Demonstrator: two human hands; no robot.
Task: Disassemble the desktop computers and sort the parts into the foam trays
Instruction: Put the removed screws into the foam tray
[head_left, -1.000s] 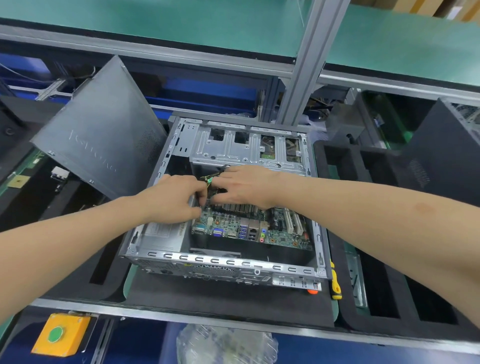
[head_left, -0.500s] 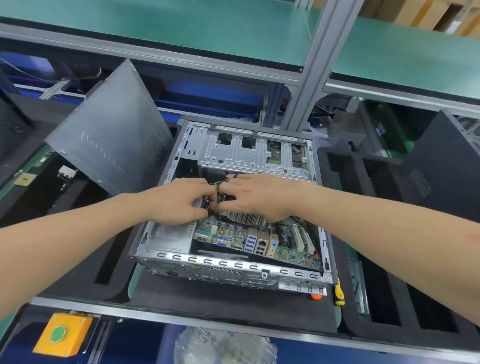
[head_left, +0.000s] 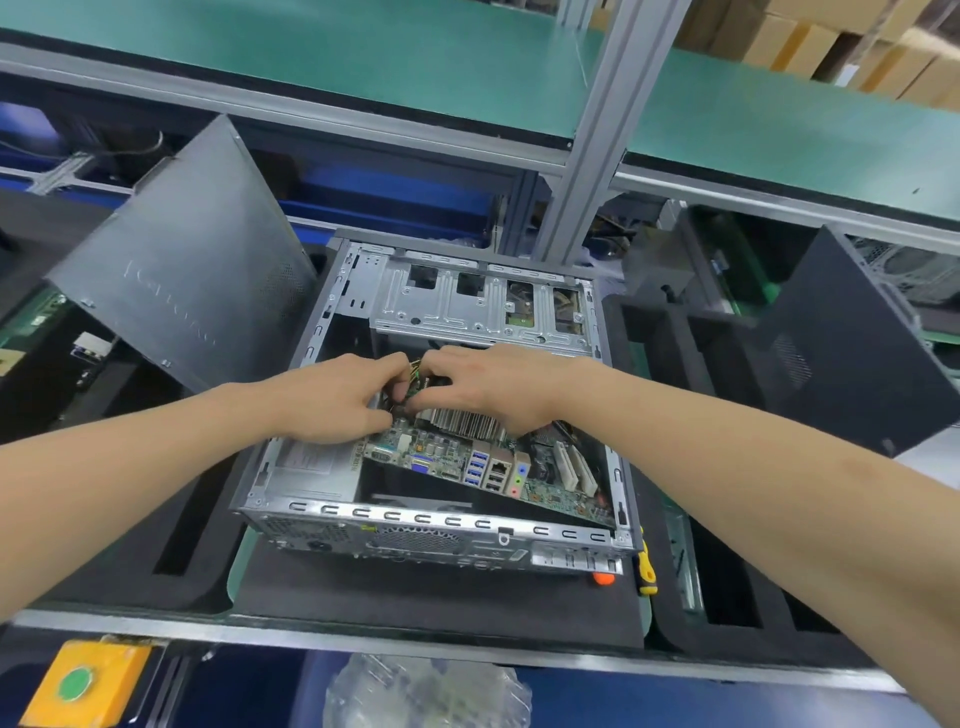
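An open grey desktop case (head_left: 436, 524) lies on black foam in the middle of the bench. Inside it a green motherboard (head_left: 447, 462) with a finned heatsink (head_left: 465, 423) sits tilted, its left end raised over a dark gap. Both of my hands meet at the board's far left corner. My left hand (head_left: 332, 400) and my right hand (head_left: 498, 389) have their fingers curled round a small bundle of yellow, green and black wires (head_left: 415, 375). The plug end of the wires is hidden under my fingers.
The case's dark side panel (head_left: 192, 270) leans at the left. Black foam trays with slots lie at the left (head_left: 171, 561) and right (head_left: 727, 603). A yellow-black screwdriver (head_left: 645, 569) lies by the case's right corner. Another dark case (head_left: 841, 338) stands at the right, an aluminium post (head_left: 587, 156) behind.
The motherboard's left end has come up, so the board now slopes down to the right. Both hands have stayed together on the wires at its far left corner.
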